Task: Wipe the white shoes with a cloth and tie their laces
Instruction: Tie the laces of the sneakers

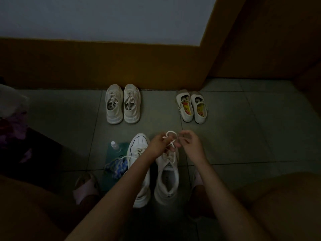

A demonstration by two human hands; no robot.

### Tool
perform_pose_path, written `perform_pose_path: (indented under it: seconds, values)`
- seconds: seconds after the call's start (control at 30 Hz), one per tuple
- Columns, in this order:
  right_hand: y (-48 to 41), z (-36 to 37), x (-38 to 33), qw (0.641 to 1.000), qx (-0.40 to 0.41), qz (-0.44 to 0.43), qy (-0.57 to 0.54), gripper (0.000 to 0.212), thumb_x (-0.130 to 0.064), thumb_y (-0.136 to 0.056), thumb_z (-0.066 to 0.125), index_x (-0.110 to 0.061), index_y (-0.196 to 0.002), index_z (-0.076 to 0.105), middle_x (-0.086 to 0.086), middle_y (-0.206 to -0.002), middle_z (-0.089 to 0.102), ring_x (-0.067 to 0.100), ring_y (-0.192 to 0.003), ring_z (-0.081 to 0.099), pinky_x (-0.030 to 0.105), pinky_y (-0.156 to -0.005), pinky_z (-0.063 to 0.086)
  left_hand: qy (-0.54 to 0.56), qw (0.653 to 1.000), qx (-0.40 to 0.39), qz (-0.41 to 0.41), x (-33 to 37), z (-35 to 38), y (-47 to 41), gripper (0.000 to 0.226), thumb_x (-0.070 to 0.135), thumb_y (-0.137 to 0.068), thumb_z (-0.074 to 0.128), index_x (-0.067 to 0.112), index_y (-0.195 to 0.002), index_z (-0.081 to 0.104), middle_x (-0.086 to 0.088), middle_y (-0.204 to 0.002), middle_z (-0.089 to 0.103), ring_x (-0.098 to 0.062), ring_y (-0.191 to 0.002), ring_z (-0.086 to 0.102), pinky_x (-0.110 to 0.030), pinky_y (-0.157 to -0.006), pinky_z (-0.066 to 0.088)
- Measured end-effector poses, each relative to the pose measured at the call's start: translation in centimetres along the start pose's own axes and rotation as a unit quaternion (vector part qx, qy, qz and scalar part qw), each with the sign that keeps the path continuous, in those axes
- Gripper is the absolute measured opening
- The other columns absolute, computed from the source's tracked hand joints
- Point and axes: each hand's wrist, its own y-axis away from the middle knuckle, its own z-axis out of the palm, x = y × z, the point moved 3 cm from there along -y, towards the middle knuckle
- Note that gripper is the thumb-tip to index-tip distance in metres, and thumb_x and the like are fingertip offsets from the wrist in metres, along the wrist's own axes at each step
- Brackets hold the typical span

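Note:
Two white sneakers stand side by side on the tiled floor between my feet. The right sneaker (167,181) has its white lace (171,136) raised in a loop above its toe. My left hand (159,145) pinches one part of that lace and my right hand (190,143) pinches the other, both over the shoe's front. My left forearm crosses over the left sneaker (139,150), whose laces lie loose. A blue and white patterned cloth (116,166) lies crumpled just left of that shoe.
A small clear spray bottle (115,146) lies on a green mat (111,181) left of the sneakers. A beige sneaker pair (123,103) and a pair of white strap shoes (192,106) stand near the brown wall. My feet wear pink slippers (85,187).

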Motion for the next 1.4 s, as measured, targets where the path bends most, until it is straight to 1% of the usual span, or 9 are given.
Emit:
perform_pose_path:
  seconds: [0.17,0.33,0.57,0.67,0.77,1.0,1.1,1.3,1.4]
  values:
    - [0.2,0.3,-0.1,0.998,-0.063,-0.011,0.019,0.030,0.020,-0.082,0.041,0.001,-0.098,0.059,0.010,-0.097,0.061,0.005,-0.080,0.062,0.009,-0.066,0.048,-0.017,0.999,-0.006,-0.032,0.0,-0.1,-0.1,0.031,0.011,-0.100,0.039,0.011,-0.075,0.057,0.010,-0.045,0.062,0.001,-0.043,0.058,-0.011,-0.045,0.045]
    - [0.1,0.1,-0.2,0.992,-0.110,-0.042,0.053,0.017,0.008,-0.086,0.055,0.001,-0.098,0.063,0.002,-0.083,0.063,0.000,-0.072,0.058,0.008,-0.065,0.046,-0.027,0.998,0.015,-0.047,0.3,-0.5,0.4,0.024,0.010,-0.097,0.045,0.003,-0.080,0.060,0.009,-0.039,0.058,0.002,-0.039,0.056,-0.009,-0.043,0.044]
    - [0.0,-0.9,0.2,0.988,-0.135,-0.029,0.070,0.008,-0.002,-0.087,0.060,-0.007,-0.083,0.065,0.005,-0.075,0.064,0.006,-0.065,0.059,0.025,-0.069,0.046,-0.010,0.998,0.046,-0.044,-0.3,-1.0,1.4,0.025,0.012,-0.093,0.055,0.012,-0.069,0.060,0.005,-0.045,0.060,0.002,-0.040,0.056,-0.010,-0.044,0.044]
    - [0.0,-0.9,0.2,0.991,-0.125,-0.015,0.045,0.015,0.002,-0.088,0.056,-0.010,-0.081,0.062,0.002,-0.070,0.061,-0.002,-0.051,0.058,0.025,-0.062,0.048,0.000,0.996,0.048,-0.074,-1.2,-1.1,1.1,0.023,0.029,-0.090,0.060,0.011,-0.076,0.062,-0.004,-0.063,0.065,-0.012,-0.052,0.061,-0.021,-0.056,0.050]
    - [0.2,-0.9,0.0,0.992,-0.120,0.002,0.042,0.010,0.002,-0.091,0.052,0.000,-0.095,0.061,0.002,-0.071,0.059,-0.002,-0.045,0.054,0.014,-0.046,0.045,-0.036,0.996,0.022,-0.074,-1.5,-0.8,1.2,0.026,0.036,-0.085,0.066,0.014,-0.073,0.060,0.004,-0.056,0.064,-0.010,-0.052,0.057,-0.020,-0.056,0.046]
    - [0.5,-0.9,-0.6,0.992,-0.122,0.000,0.018,0.011,0.000,-0.088,0.058,-0.010,-0.084,0.059,0.002,-0.072,0.059,-0.003,-0.041,0.050,0.011,-0.041,0.037,-0.007,0.997,0.031,-0.066,-1.0,-0.2,1.1,0.017,0.020,-0.092,0.057,0.009,-0.080,0.060,0.006,-0.053,0.065,-0.003,-0.043,0.052,-0.013,-0.043,0.040]
    - [0.8,-1.2,-0.6,0.992,-0.125,0.012,-0.015,0.004,0.002,-0.086,0.059,-0.002,-0.087,0.059,0.006,-0.066,0.058,0.000,-0.040,0.051,0.014,-0.040,0.040,0.028,0.996,0.054,-0.066,-1.2,-0.5,0.8,0.014,0.009,-0.093,0.054,0.001,-0.093,0.065,0.007,-0.050,0.065,0.001,-0.042,0.056,-0.012,-0.046,0.046]
    - [1.6,-0.6,0.3,0.968,-0.234,0.084,-0.030,0.017,0.008,-0.081,0.063,-0.008,-0.075,0.064,0.003,-0.065,0.067,0.008,-0.052,0.064,0.019,-0.055,0.055,-0.009,0.996,0.072,-0.056,-2.1,-1.4,0.2,0.022,-0.005,-0.085,0.060,-0.007,-0.107,0.064,0.010,-0.052,0.066,0.002,-0.050,0.060,-0.014,-0.058,0.052]
    - [1.3,-0.5,1.4,0.973,-0.213,0.083,0.025,0.018,0.007,-0.079,0.066,-0.011,-0.072,0.064,0.003,-0.069,0.066,0.008,-0.056,0.063,0.023,-0.060,0.052,-0.049,0.995,0.074,-0.033,-2.3,-1.5,0.1,0.025,-0.011,-0.080,0.063,-0.006,-0.104,0.066,0.010,-0.056,0.067,0.001,-0.054,0.062,-0.012,-0.057,0.051]
